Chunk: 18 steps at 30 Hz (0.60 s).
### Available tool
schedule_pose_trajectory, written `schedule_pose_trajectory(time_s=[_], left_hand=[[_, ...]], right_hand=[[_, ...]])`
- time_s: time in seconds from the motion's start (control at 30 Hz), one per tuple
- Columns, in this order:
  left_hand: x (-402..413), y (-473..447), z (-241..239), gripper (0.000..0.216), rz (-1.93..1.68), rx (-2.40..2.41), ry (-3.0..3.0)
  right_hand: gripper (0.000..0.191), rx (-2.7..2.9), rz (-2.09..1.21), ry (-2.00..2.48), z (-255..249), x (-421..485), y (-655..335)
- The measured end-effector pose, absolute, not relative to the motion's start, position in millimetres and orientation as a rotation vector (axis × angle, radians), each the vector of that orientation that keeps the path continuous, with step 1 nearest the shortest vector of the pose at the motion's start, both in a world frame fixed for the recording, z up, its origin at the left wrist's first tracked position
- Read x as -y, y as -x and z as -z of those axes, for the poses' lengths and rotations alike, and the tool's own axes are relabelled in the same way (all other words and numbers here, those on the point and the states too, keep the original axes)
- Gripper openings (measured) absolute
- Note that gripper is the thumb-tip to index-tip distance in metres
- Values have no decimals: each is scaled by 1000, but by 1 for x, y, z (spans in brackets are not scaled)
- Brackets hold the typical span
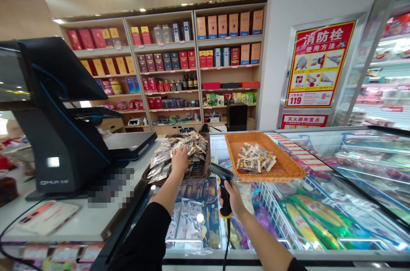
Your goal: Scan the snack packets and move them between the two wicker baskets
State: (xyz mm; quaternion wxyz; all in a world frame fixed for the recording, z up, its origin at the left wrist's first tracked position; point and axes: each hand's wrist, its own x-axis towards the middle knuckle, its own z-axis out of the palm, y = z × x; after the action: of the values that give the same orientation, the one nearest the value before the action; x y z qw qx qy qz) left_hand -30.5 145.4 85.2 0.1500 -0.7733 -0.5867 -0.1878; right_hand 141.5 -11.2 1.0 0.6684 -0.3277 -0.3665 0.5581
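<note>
Two baskets sitting on freezer lid (pixel 320 185): dark basket (pixel 195 170) and orange basket (pixel 282 170), both holding snack packets. Left hand (pixel 180 161) reaching palm-down, fingers closing on snack packets (pixel 179 145) in dark basket. Right hand (pixel 231 197) gripping one barcode scanner (pixel 223 181) upright.

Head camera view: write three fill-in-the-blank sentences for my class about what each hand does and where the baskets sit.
1. The left hand reaches into the ____ basket of snack packets.
2. The right hand grips a barcode ____.
3. The orange basket rests on the glass ____ lid.

Missing words: dark; scanner; freezer
</note>
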Motion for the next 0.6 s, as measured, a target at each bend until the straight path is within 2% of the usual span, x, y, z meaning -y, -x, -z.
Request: schedule_pose_trajectory(time_s=[0.1,0.27,0.37,0.6], left_hand=[[-141,32,-88,51,656,1551,2323],[-141,32,-84,62,719,1650,2341],[-142,32,-81,52,784,1670,2424],[-132,36,-88,37,1384,1739,2350]], right_hand=[[42,831,-1268,731,2,10,-142],[42,832,-1285,730,4,10,-145],[40,844,-1273,727,2,10,-145],[39,926,-1199,754,-3,14,-145]])
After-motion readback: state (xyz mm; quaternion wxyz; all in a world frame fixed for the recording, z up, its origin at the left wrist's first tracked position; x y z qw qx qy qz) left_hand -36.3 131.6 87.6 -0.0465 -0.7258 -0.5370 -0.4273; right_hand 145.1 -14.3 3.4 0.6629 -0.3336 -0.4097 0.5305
